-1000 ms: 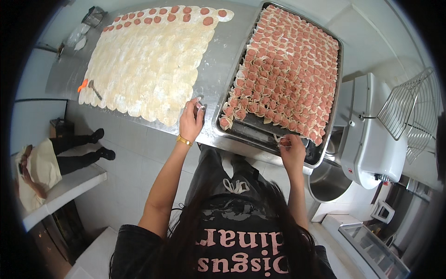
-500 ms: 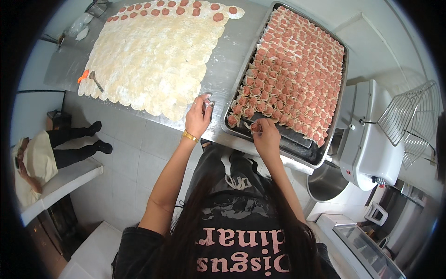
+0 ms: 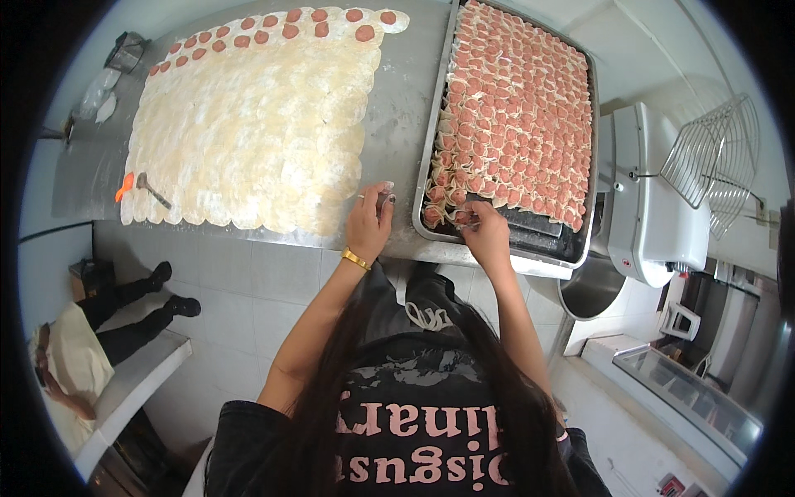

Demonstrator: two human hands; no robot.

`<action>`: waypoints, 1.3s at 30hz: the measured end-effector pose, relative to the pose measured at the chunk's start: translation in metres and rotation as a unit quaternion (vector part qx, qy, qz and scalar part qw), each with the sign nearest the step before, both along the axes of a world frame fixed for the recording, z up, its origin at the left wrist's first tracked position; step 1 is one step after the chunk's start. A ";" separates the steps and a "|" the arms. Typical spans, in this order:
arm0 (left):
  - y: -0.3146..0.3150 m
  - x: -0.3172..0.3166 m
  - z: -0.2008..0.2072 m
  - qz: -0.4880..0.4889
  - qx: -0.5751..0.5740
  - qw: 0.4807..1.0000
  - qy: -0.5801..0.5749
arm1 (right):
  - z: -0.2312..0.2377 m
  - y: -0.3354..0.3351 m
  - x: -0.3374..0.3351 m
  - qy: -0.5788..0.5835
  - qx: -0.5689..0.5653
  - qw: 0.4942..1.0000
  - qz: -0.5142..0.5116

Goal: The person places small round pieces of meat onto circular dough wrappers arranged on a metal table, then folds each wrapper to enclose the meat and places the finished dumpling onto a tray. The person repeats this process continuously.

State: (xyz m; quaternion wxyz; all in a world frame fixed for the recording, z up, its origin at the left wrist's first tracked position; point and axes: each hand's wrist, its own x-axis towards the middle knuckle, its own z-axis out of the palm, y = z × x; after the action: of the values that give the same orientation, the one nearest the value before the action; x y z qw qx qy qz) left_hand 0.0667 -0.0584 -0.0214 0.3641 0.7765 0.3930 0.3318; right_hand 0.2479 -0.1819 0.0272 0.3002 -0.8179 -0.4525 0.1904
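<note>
My right hand [image 3: 487,240] is over the near edge of a dark metal tray [image 3: 530,248], its fingers closed round a small open-topped dumpling [image 3: 465,217] beside the near left corner. Tight rows of such dumplings [image 3: 517,108], pink filling in pleated pale wrappers, cover most of the tray. Between the tray and a sheet of overlapping round dough wrappers [image 3: 248,141], my left hand [image 3: 368,222] hovers with fingers curled together and flour on the tips. Whatever lies between them is hidden. Round pink meat portions [image 3: 290,31] sit on the wrappers along the far edge.
A spatula-like tool [image 3: 154,190] and an orange object [image 3: 124,187] lie at the wrappers' left edge. Right of the tray stands a white mixer [image 3: 654,199] with a wire guard [image 3: 712,157] and a steel bowl [image 3: 592,290]. Another person [image 3: 83,348] sits at far left.
My right hand has set its dumpling down against the rows at the tray's near left. My left hand has shifted slightly right, nearer the tray. The whole view has tilted a little.
</note>
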 end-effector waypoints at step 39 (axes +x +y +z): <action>-0.010 -0.053 0.023 -0.081 -0.620 0.696 -0.352 | 0.005 0.007 -0.004 -0.015 0.005 0.987 -0.163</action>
State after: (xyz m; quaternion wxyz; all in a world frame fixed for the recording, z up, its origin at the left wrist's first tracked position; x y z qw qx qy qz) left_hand 0.0133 -0.0680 0.0017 0.9003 0.2303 0.2879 0.2312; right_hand 0.2437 -0.1751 0.0320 0.3247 -0.8817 -0.3187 0.1246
